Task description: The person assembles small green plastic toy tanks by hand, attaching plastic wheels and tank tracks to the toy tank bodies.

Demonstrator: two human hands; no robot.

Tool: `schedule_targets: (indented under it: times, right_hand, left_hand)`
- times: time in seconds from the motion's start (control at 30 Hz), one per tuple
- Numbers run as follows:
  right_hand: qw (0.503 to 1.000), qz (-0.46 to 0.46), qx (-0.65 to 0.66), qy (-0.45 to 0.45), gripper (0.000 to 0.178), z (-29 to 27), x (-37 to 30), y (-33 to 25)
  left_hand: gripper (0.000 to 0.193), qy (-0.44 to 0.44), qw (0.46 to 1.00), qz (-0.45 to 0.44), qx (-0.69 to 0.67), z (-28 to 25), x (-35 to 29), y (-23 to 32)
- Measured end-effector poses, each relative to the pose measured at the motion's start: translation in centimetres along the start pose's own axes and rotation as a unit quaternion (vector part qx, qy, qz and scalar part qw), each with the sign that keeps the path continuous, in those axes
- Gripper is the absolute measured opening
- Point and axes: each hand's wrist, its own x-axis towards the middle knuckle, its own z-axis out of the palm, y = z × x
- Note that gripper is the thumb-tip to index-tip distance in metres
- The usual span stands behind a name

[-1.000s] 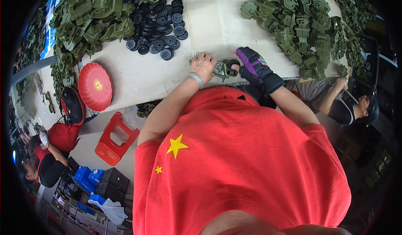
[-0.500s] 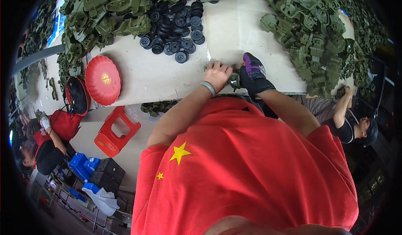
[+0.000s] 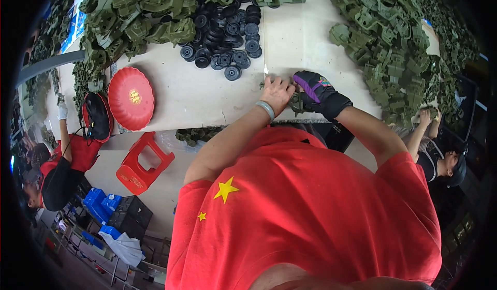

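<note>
At the front edge of the table, an olive-green plastic toy vehicle part (image 3: 296,103) sits between my two hands, mostly hidden by them. My bare left hand (image 3: 277,94) is bent over its left side with the fingers curled down. On the other side, my right hand (image 3: 322,94), in a black and purple glove, closes round the part. A little of another green piece (image 3: 262,85) shows beside my left fingers. Beyond my hands lies a heap of small black toy wheels (image 3: 222,47).
Heaps of green toy vehicle parts lie at the far left (image 3: 134,16) and right (image 3: 388,47). A red scalloped plate (image 3: 131,98) rests on the table's left. Below stands a red stool (image 3: 145,164). Co-workers sit on the left (image 3: 64,181) and right (image 3: 437,160).
The gloved right hand has turned over the part, showing more of its back. My left hand stays beside it. The left co-worker's gloved hand has reached farther across the table.
</note>
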Motion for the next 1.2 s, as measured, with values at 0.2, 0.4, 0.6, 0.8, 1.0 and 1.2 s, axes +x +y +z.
schedule_targets:
  times: [0.2, 0.4, 0.6, 0.8, 1.0, 1.2]
  right_hand:
    - [0.979, -0.058, 0.034, 0.191, 0.045, -2.9, 4.4, -2.2]
    - [0.985, -0.095, -0.137, 0.040, 0.048, -5.8, 13.4, -8.1]
    - [0.972, -0.139, -0.110, 0.155, 0.048, -5.1, 13.2, -5.4]
    - [0.886, 0.162, 0.419, 0.113, 0.045, -4.5, 2.5, -4.4]
    - [0.799, 0.271, 0.503, 0.186, 0.040, 3.0, -5.7, -5.6]
    - [0.914, 0.206, 0.273, 0.221, 0.042, 0.2, -5.6, -4.0]
  left_hand:
    - [0.053, 0.130, 0.987, -0.046, 0.082, -5.2, -2.7, -1.1]
    - [0.056, 0.192, 0.965, -0.107, -0.142, -4.0, -9.4, 0.8]
    - [0.045, 0.139, 0.877, -0.227, -0.401, 2.8, -10.0, -0.4]
    - [0.068, 0.116, 0.788, -0.278, -0.537, 2.2, -6.3, 0.6]
    - [0.094, 0.103, 0.845, -0.251, -0.460, 2.4, -2.9, 1.1]
    - [0.114, 0.029, 0.904, -0.268, -0.332, 1.1, -2.4, 2.5]
